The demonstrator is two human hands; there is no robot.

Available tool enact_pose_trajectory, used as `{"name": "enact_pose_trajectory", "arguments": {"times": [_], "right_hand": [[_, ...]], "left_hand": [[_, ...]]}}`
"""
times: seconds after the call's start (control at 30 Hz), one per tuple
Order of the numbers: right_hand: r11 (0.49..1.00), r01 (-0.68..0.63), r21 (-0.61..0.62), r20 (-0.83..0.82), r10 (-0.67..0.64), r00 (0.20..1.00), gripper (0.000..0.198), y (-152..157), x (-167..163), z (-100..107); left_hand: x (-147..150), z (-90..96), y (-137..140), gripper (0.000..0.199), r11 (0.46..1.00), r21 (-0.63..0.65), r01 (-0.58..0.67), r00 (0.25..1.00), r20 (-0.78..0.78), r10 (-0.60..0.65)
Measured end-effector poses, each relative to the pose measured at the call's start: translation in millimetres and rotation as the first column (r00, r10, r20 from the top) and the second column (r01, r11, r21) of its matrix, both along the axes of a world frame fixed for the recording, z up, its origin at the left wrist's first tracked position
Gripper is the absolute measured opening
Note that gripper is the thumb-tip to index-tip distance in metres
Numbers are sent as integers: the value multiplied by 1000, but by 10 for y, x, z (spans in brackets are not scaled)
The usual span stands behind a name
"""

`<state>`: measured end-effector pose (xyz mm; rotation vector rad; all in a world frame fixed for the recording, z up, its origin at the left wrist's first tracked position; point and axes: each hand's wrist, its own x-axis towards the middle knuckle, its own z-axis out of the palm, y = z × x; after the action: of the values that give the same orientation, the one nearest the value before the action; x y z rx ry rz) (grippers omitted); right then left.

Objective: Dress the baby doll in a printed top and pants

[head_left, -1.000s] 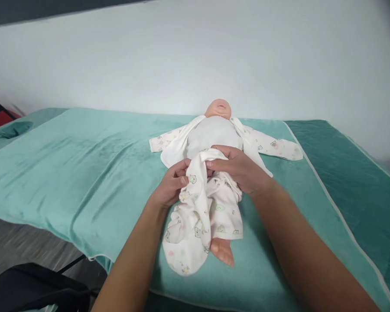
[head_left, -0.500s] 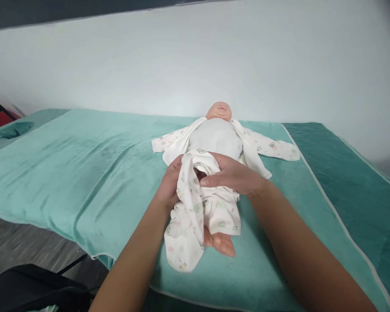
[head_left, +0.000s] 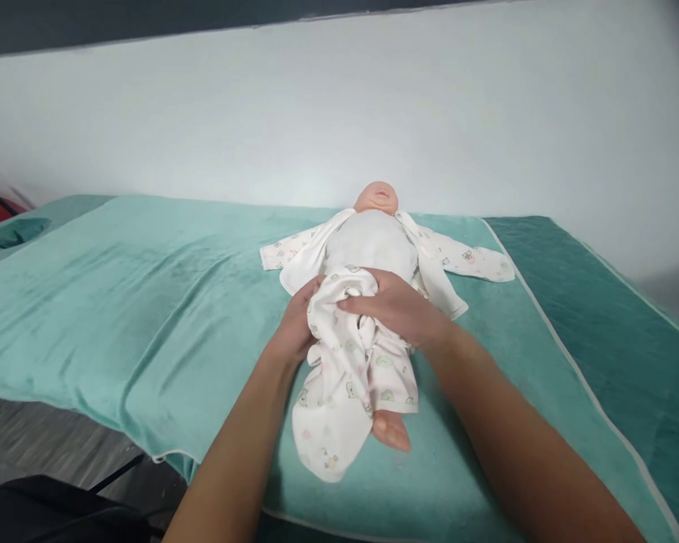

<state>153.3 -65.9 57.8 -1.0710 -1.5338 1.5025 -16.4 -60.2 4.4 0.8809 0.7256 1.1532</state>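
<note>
A baby doll (head_left: 376, 197) lies on its back, head toward the wall. Its white patterned jacket (head_left: 475, 262) is spread open over a pale grey torso, with the sleeves stretched out to both sides. White baby pants (head_left: 339, 377) with small animal prints are bunched over its lower body. My left hand (head_left: 299, 320) grips the bunched cloth at the left side, its fingertips partly hidden behind it. From the right, my right hand (head_left: 396, 305) pinches the top folds, thumb over the cloth. One bare foot (head_left: 392, 431) sticks out of the right pant leg; the loose left leg covers the other.
A light green sheet (head_left: 118, 302) with pale edging covers the bed, over a darker green cover (head_left: 611, 302) at the right. A white wall (head_left: 317, 105) rises behind. At lower left is a black object (head_left: 50, 513) above the grey floor.
The opening in the bunched pants has closed up under my right thumb, which moved slightly left. The loose pant leg shifted right and now hides one of the doll's feet.
</note>
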Motion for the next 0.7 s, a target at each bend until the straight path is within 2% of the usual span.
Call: {"name": "enact_pose_trajectory", "arguments": {"times": [0.1,0.17,0.3,0.5,0.7], "right_hand": [[996,86,-6,-47,-86,995,25,20,-11,-39],[995,95,9,-39,-94,995,21,34,-20,-61],[997,82,0,-61,-82,995,16,48,-15,-81],[992,50,-120,-185,-72,980,25,61,49,-72],[985,-58,-160,-280,11,960,36,81,117,-73]], "left_hand": [[-35,-58,6,51,987,150,56,998,-34,-51],[-43,-52,5,57,983,154,97,994,-69,-87],[-25,-12,-3,44,993,90,72,995,-74,-65],[-9,15,-23,28,998,37,50,999,-15,-49],[7,-24,20,27,999,45,-14,988,153,7]]}}
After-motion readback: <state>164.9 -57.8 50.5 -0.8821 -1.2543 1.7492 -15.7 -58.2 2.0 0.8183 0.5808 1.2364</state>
